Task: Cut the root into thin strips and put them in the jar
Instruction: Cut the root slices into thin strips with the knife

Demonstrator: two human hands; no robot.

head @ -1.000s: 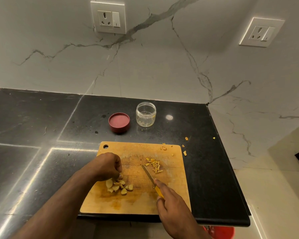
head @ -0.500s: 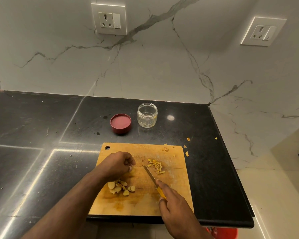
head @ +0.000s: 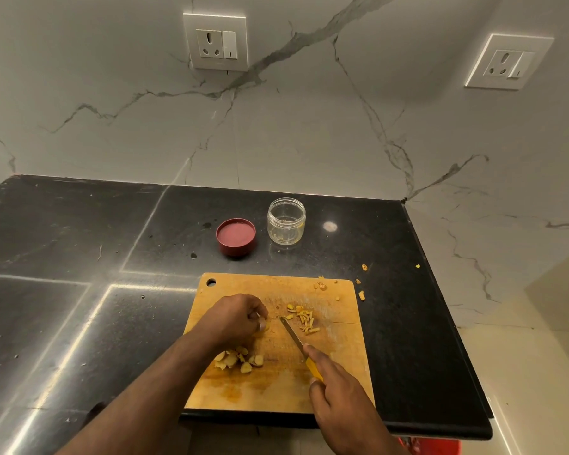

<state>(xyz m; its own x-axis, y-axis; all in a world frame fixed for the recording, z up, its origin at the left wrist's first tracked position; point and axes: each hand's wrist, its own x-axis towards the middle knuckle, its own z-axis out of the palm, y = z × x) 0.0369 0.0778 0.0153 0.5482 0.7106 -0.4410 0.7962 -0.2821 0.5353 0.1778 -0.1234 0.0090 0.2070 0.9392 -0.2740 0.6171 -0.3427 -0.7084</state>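
On the wooden cutting board (head: 339, 362) my left hand (head: 235, 318) pinches a root slice (head: 265, 327) against the wood. My right hand (head: 339, 395) grips a yellow-handled knife (head: 294, 338); its blade tip lies just right of that slice. A small pile of thin yellow strips (head: 303, 318) sits right of the blade. Several pale root slices (head: 239, 360) lie heaped near my left wrist. The clear jar (head: 286, 225) stands open on the black counter behind the board, with a few yellow bits at its bottom.
The jar's red lid (head: 236, 236) lies upside down left of the jar. Stray root scraps (head: 361, 294) dot the counter by the board's far right corner. The counter's right edge (head: 447, 323) drops off close to the board. A red object (head: 431, 446) shows below the front edge.
My left hand moved up from the heap of slices to the board's middle, carrying one slice to the blade. The knife stayed roughly in place.
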